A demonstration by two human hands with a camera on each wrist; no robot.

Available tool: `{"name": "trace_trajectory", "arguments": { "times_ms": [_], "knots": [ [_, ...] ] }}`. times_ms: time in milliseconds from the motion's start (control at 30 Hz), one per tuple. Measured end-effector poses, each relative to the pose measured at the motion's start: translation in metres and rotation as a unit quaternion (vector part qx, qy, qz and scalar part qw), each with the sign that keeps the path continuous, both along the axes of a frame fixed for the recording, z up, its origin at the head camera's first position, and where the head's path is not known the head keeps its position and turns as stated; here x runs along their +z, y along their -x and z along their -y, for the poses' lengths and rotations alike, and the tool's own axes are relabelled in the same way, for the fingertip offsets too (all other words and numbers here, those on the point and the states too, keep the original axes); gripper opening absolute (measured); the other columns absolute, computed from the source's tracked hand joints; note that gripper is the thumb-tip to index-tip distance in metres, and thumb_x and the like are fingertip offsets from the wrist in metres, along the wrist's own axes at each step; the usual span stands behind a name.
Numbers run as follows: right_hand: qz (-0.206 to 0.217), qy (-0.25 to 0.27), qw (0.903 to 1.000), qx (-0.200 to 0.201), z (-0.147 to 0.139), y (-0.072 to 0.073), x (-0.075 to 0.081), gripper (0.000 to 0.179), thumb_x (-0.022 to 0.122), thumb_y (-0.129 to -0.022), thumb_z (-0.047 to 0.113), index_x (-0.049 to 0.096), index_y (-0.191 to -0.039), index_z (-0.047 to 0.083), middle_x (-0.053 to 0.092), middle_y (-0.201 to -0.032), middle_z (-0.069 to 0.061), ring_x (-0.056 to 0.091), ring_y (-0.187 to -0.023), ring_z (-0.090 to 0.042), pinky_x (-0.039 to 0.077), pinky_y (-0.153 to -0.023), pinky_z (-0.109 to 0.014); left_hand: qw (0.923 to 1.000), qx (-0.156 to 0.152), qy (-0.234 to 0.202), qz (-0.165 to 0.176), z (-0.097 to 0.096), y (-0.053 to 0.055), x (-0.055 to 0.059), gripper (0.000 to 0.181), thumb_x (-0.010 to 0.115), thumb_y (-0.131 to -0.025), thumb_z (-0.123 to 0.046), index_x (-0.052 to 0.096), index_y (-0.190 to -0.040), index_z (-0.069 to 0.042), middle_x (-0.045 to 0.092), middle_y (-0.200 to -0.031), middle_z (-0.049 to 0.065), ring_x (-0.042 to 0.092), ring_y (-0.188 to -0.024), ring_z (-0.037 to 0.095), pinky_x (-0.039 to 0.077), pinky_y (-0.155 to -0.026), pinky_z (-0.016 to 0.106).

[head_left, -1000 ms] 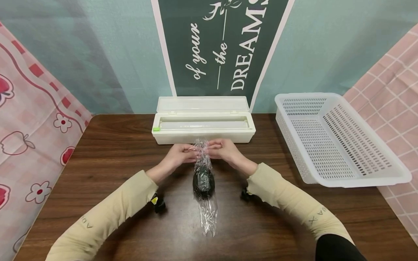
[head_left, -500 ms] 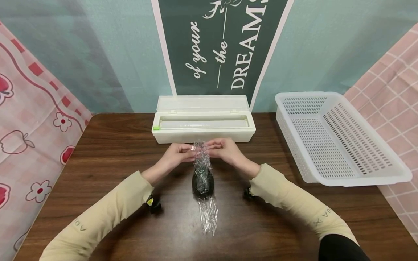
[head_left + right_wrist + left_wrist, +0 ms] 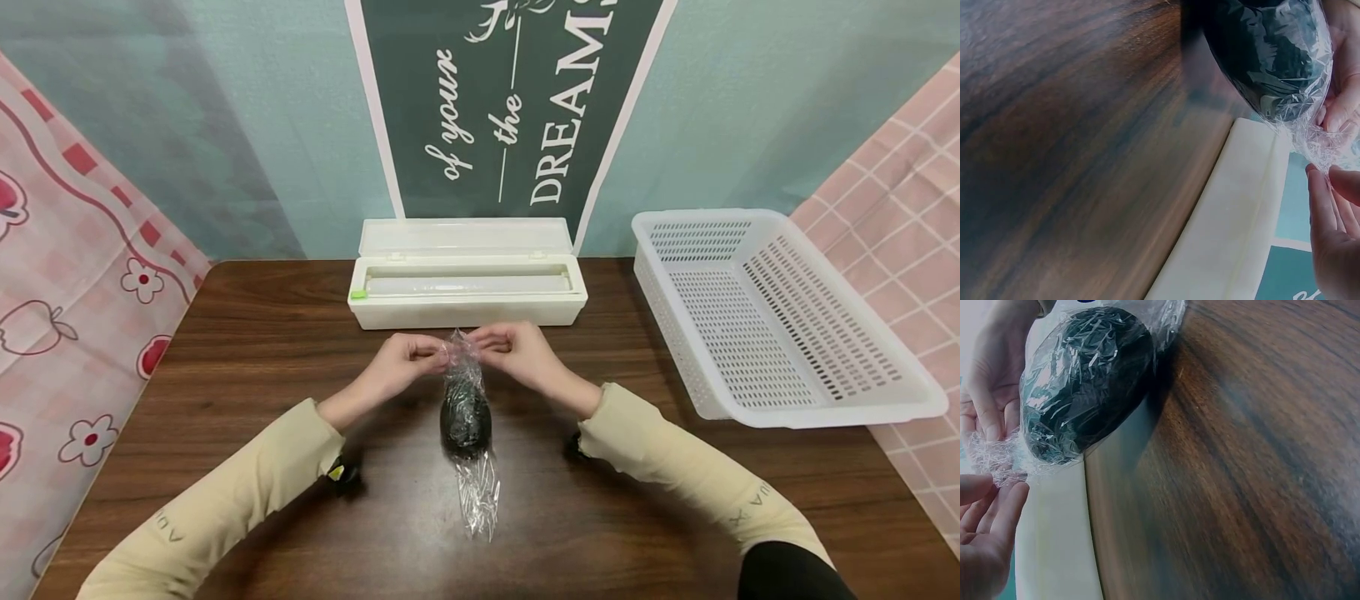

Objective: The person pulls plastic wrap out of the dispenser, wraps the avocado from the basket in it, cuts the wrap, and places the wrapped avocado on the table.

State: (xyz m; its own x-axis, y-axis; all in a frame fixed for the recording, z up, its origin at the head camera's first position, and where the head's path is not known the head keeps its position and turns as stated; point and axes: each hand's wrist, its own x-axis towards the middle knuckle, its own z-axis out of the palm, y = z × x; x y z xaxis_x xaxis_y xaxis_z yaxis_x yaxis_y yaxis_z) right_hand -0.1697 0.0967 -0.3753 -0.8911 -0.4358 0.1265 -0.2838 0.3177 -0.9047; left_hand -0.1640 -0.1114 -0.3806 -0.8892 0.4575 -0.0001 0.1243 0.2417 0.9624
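Note:
A dark, smooth oval thing (image 3: 466, 423) is wrapped in clear cling film (image 3: 477, 496) at the middle of the table; its exact kind is hidden under the film. The film runs out in a crinkled tail at both ends. From the left, my left hand (image 3: 408, 360) pinches the far tail between thumb and fingers. Opposite it, my right hand (image 3: 521, 354) pinches the same tail from the right. Seen from the left wrist, the bunched film (image 3: 997, 456) lies between both sets of fingertips. The right wrist view shows the twisted film (image 3: 1316, 140) close beside the oval thing.
Just beyond the hands stands a white cling film dispenser (image 3: 468, 313) with its lid (image 3: 465, 237) raised and a roll (image 3: 468, 286) inside. A white perforated basket (image 3: 832, 414) is at the right. Curtains (image 3: 285, 167) surround the brown wooden table (image 3: 262, 350).
The far film tail has become more gathered, and the oval thing has turned slightly. My left forearm has shifted left and my right forearm a little right; both hands keep hold of the film.

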Motion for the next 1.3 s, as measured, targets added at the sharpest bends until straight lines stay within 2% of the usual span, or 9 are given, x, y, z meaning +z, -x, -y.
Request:
{"name": "trace_trajectory", "arguments": {
  "times_ms": [200,300,533,800,1067,1300],
  "knots": [
    [-0.033,-0.011,0.9993,0.010,-0.001,-0.007,0.001,0.021,0.066,-0.078,-0.003,0.066,-0.099,-0.003,0.068,-0.090,-0.014,0.067,-0.082,-0.020,0.053,-0.073,-0.021,0.9937,-0.007,0.071,-0.086,0.003,-0.003,0.000,0.020,0.061,-0.083,0.001,0.064,-0.102,0.008,0.065,-0.100,0.021,0.065,-0.088,0.028,0.053,-0.075,0.027],
    [-0.051,-0.016,0.9984,0.018,-0.001,-0.010,0.000,0.021,0.066,-0.078,-0.004,0.067,-0.099,-0.002,0.069,-0.090,-0.013,0.067,-0.082,-0.019,0.053,-0.072,-0.020,0.9900,-0.013,0.085,-0.112,0.005,-0.005,-0.001,0.020,0.061,-0.083,0.001,0.065,-0.101,0.007,0.066,-0.100,0.020,0.065,-0.089,0.028,0.053,-0.076,0.028],
    [-0.124,-0.030,0.9906,0.049,-0.005,-0.015,-0.003,0.023,0.062,-0.079,-0.008,0.069,-0.099,0.002,0.069,-0.093,-0.009,0.066,-0.083,-0.015,0.053,-0.071,-0.019,0.9825,-0.026,0.112,-0.147,0.009,-0.011,-0.002,0.019,0.061,-0.083,0.002,0.067,-0.101,0.003,0.067,-0.100,0.017,0.065,-0.090,0.025,0.053,-0.076,0.026],
    [-0.219,-0.059,0.9713,0.073,-0.009,-0.019,-0.008,0.023,0.063,-0.078,-0.007,0.071,-0.095,0.006,0.070,-0.092,-0.005,0.066,-0.083,-0.011,0.052,-0.072,-0.017,0.9706,-0.050,0.135,-0.193,0.011,-0.020,-0.001,0.021,0.062,-0.082,0.001,0.068,-0.103,-0.001,0.067,-0.101,0.011,0.064,-0.093,0.022,0.052,-0.079,0.028],
    [-0.261,-0.057,0.9570,0.112,-0.012,-0.021,-0.012,0.024,0.061,-0.077,-0.010,0.072,-0.094,0.004,0.069,-0.094,-0.008,0.065,-0.090,-0.016,0.050,-0.079,-0.017,0.9599,-0.077,0.130,-0.236,0.014,-0.025,-0.003,0.027,0.061,-0.082,0.005,0.067,-0.107,-0.003,0.065,-0.106,0.010,0.063,-0.098,0.021,0.050,-0.084,0.029],
    [-0.277,-0.069,0.9484,0.138,-0.014,-0.025,-0.014,0.024,0.062,-0.078,-0.009,0.071,-0.096,0.004,0.069,-0.098,-0.007,0.064,-0.094,-0.018,0.047,-0.085,-0.018,0.9435,-0.112,0.138,-0.280,0.017,-0.030,-0.007,0.026,0.060,-0.082,0.005,0.067,-0.107,-0.001,0.064,-0.109,0.010,0.061,-0.102,0.020,0.048,-0.086,0.027]
  ]
}}
